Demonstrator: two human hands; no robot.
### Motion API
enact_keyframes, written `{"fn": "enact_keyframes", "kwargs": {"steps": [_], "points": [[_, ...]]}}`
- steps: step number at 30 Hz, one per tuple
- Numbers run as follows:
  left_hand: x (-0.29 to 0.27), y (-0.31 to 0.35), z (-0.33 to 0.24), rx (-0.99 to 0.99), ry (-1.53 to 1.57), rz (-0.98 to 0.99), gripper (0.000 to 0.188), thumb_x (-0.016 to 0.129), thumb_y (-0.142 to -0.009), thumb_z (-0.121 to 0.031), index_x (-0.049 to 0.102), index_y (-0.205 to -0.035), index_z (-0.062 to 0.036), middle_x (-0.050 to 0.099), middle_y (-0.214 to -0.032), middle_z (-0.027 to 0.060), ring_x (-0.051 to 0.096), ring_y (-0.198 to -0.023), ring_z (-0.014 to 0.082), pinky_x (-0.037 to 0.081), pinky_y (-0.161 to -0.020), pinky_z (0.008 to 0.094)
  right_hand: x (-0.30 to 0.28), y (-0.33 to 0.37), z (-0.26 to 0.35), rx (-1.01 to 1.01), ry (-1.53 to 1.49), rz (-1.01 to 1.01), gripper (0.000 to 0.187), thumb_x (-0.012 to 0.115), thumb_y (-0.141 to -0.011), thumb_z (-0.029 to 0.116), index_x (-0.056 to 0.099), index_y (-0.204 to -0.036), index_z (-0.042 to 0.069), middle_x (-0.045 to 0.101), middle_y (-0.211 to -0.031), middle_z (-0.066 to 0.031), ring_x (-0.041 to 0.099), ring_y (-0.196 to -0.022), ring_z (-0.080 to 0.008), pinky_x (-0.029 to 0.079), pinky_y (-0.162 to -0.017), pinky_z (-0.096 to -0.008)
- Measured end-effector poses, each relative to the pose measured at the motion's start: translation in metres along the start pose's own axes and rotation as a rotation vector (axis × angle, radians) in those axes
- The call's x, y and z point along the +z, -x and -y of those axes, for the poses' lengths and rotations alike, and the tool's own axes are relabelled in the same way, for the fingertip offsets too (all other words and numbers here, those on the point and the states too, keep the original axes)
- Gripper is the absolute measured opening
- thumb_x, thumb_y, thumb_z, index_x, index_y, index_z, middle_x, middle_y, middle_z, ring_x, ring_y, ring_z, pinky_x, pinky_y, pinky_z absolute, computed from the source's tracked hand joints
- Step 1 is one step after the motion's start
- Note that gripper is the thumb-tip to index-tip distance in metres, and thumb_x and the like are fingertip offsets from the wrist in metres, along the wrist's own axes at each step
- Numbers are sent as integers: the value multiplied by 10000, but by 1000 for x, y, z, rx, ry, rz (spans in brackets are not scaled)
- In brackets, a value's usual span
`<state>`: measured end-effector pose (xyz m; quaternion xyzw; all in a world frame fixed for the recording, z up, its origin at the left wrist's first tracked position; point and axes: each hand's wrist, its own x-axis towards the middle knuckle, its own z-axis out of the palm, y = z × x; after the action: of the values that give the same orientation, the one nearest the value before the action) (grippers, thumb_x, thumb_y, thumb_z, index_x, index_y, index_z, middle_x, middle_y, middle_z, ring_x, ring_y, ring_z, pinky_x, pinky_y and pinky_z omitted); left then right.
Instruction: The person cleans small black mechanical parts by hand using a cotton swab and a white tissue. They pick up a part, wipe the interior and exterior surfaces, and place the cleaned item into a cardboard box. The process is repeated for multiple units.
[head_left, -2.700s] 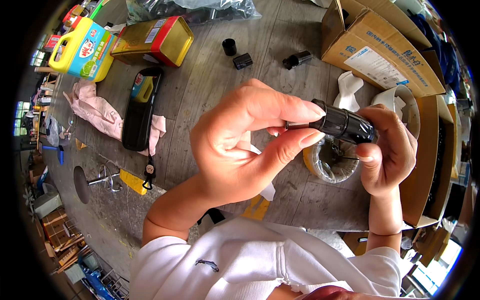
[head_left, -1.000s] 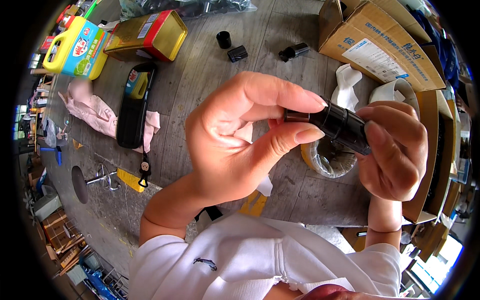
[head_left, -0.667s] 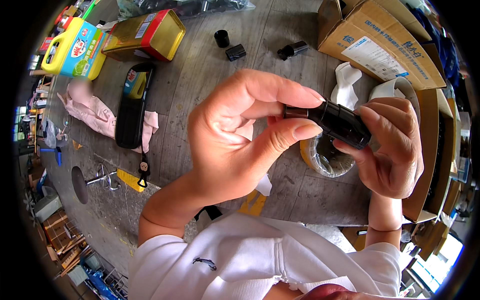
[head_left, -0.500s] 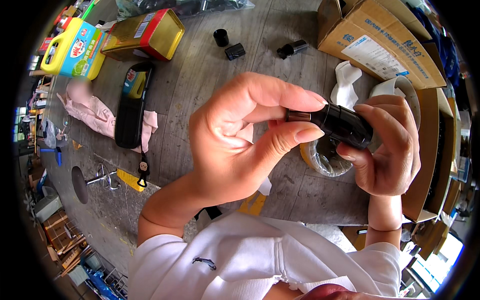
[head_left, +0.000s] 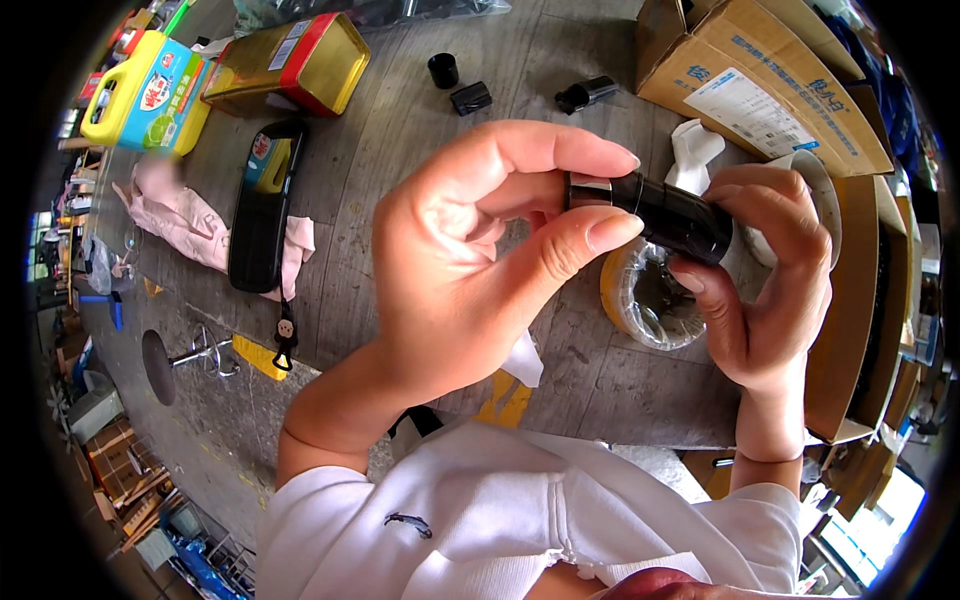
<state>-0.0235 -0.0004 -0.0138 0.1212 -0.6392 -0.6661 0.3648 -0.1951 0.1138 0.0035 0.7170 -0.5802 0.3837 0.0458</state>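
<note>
A black cylindrical part (head_left: 672, 214) with a metal ring at its left end is held above the grey workbench (head_left: 400, 150). My left hand (head_left: 470, 270) pinches the ringed end between thumb and forefinger. My right hand (head_left: 770, 290) wraps its fingers round the other end. Right below the part lies a yellow roll of tape (head_left: 650, 300) on the bench, partly hidden by my hands.
Three small black parts (head_left: 470, 97) lie at the back of the bench. A cardboard box (head_left: 760, 80) stands back right, another open box (head_left: 860, 310) at the right edge. A red-gold tin (head_left: 290, 60), a yellow jug (head_left: 145, 90), a black phone-like case (head_left: 262, 205) and a pink cloth (head_left: 180, 215) sit left.
My right hand has shifted its grip round the black part, fingers closing and reopening over it. The left hand keeps its pinch. The part stays in about the same spot.
</note>
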Motion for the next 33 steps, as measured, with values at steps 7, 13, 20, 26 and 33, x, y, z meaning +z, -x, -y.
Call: {"fn": "enact_keyframes", "kwargs": {"steps": [7,13,20,26,33], "points": [[1,1,-2,-17,-13,10,309,648,-844,-70,532,-1104,49,627,-883,66,533,-693,58,431,-625,177,-2,-1,9,188,-35,119,428,663,-802,356,516,-927,-26,508,-709,-103,502,-593,-243,395,-541,-321],[4,2,-5,-95,125,11,341,607,-875,-121,521,-1148,64,619,-882,70,524,-667,53,415,-586,168,-2,-1,4,181,-91,99,509,656,-804,405,491,-999,-36,537,-791,-120,524,-683,-221,420,-624,-312],[4,-2,-13,-128,119,-7,335,597,-875,-101,527,-1158,64,625,-905,46,477,-664,22,374,-595,144,3,-2,-3,-55,77,-14,395,638,-845,265,476,-1062,-23,569,-865,-168,561,-754,-258,457,-700,-346],[4,1,-6,-85,74,-14,280,592,-877,-59,539,-1124,61,629,-913,42,465,-672,9,364,-600,141,5,0,-4,-76,163,32,417,655,-817,239,474,-1084,-25,572,-851,-172,566,-728,-296,459,-685,-362],[5,4,-7,-49,-57,32,308,594,-871,-42,507,-1148,61,632,-932,56,478,-689,9,367,-614,139,9,-2,0,27,-10,6,479,658,-758,403,539,-870,-47,530,-704,-113,488,-533,-260,389,-480,-334]]}}
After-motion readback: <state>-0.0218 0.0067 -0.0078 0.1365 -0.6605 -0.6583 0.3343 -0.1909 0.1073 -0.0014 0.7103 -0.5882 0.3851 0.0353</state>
